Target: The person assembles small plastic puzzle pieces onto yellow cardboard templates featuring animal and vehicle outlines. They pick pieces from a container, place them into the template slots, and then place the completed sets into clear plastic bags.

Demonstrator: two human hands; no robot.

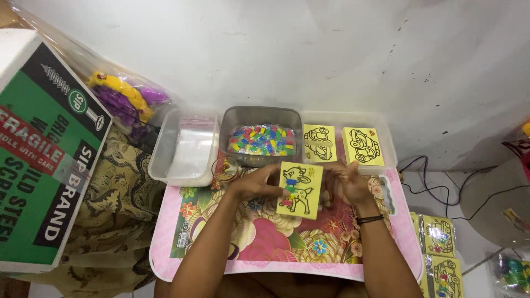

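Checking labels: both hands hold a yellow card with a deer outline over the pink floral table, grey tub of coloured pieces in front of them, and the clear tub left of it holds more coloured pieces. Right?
One thing is off. In the head view the clear tub holds clear plastic bags, not coloured pieces; those are in the grey tub. The rest stands: left hand and right hand hold the yellow deer card over the pink floral table.

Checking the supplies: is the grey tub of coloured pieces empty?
No, the grey tub holds a layer of small coloured pieces in blue, yellow, green and red.
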